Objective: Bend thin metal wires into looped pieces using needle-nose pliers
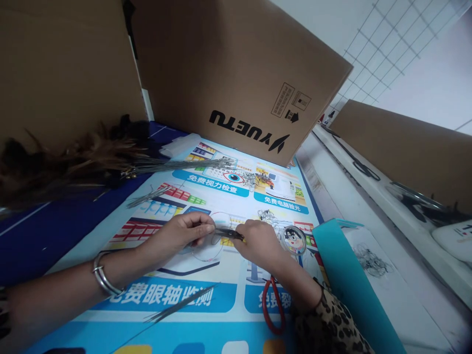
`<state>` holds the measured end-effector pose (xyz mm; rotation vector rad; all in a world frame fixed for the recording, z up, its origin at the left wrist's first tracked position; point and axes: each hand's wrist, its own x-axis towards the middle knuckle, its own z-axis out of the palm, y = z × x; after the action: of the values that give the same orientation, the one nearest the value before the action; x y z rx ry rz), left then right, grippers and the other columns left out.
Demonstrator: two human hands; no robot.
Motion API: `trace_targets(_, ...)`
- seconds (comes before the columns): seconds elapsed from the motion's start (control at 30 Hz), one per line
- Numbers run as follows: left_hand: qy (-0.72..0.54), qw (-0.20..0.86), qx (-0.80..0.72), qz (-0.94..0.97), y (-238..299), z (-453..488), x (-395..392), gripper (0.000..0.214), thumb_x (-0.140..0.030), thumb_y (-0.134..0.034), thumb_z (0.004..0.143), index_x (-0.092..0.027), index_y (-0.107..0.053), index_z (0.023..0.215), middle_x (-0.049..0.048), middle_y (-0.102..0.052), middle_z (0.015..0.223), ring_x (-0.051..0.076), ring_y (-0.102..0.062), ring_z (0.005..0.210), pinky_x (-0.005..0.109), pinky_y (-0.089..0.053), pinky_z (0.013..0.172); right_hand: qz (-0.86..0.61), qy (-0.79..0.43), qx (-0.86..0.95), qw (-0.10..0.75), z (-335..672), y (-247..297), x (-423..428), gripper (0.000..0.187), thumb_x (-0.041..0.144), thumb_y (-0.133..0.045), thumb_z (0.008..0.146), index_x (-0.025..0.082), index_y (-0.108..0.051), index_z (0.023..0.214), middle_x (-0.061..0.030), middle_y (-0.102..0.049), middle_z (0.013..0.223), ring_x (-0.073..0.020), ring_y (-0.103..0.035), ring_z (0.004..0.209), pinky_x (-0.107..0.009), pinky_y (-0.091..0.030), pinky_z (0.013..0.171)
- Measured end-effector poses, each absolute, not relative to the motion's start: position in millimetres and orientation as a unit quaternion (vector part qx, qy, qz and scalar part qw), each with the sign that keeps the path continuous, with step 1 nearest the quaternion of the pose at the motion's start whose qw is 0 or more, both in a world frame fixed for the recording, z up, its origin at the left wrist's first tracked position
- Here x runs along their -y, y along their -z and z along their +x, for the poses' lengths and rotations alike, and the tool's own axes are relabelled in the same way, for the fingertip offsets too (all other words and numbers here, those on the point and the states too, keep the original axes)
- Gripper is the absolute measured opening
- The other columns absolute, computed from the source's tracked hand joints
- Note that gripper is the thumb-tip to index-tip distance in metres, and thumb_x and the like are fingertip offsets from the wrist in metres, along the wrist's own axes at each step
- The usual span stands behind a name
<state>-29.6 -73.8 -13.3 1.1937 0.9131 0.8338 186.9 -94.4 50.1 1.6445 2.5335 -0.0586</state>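
Observation:
My right hand (260, 243) is closed around a pair of pliers (230, 233), whose dark jaws point left. My left hand (191, 230) pinches a thin wire (206, 259) right at the tips of the jaws. The wire seems bent into a loose loop below the fingers, though it is faint against the printed sheet. Under my right wrist lie red-handled scissors (273, 307). A bundle of thin grey wires (180, 304) rests in front of my hands. A small round clear dish (295, 240) is just right of my right hand.
Brown feathers (66, 162) and a long wire bundle (184, 164) lie at back left, near a shorter bundle (149, 196). Tangled wire (268, 217) sits beyond my right hand. A large cardboard box (236, 73) stands behind. At right is a teal box (354, 285).

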Motion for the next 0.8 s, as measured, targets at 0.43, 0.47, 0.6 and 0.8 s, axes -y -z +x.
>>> trace_targets(0.43,-0.358,0.629,-0.428,0.541,12.9,-28.7,74.0,0.034,-0.05,-0.068,0.08,-0.017,-0.062,0.082,-0.0023,-0.062,0.056,0.011,-0.047,0.049,0.023,-0.033,0.049,0.552,-0.032,-0.831,0.059,183.0,-38.3,95.9,0.021,0.033,-0.053,0.091,0.021,-0.069,0.093,-0.0076,-0.069,0.088,-0.023,-0.065,0.083,-0.03,-0.043,0.069)
trace_targets(0.47,-0.359,0.629,-0.429,0.54,12.2,-28.4,74.3,0.034,-0.051,-0.068,0.08,-0.017,-0.061,0.081,-0.002,-0.062,0.056,0.011,-0.047,0.049,0.023,-0.033,0.049,0.552,-0.033,-0.831,0.056,182.6,-37.7,96.2,0.021,0.033,-0.053,0.091,0.02,-0.069,0.093,-0.0077,-0.069,0.088,-0.023,-0.065,0.083,-0.03,-0.043,0.069)
trace_targets(0.6,-0.359,0.628,-0.428,0.542,11.4,-27.9,75.3,0.034,-0.051,-0.068,0.081,-0.017,-0.061,0.081,-0.002,-0.064,0.058,0.011,-0.047,0.049,0.022,-0.034,0.049,0.552,-0.031,-0.831,0.054,181.6,-35.1,96.3,0.021,0.033,-0.052,0.092,0.02,-0.069,0.093,-0.0082,-0.069,0.088,-0.0232,-0.064,0.083,-0.03,-0.043,0.07)
trace_targets(0.8,-0.371,0.627,-0.423,0.538,14.9,-28.2,75.3,0.033,-0.049,-0.068,0.081,-0.017,-0.061,0.08,-0.0016,-0.064,0.059,0.012,-0.051,0.051,0.024,-0.036,0.051,0.555,-0.024,-0.83,0.054,180.9,-32.7,97.2,0.02,0.035,-0.055,0.092,0.02,-0.068,0.095,-0.0077,-0.069,0.089,-0.0235,-0.064,0.083,-0.031,-0.043,0.069)
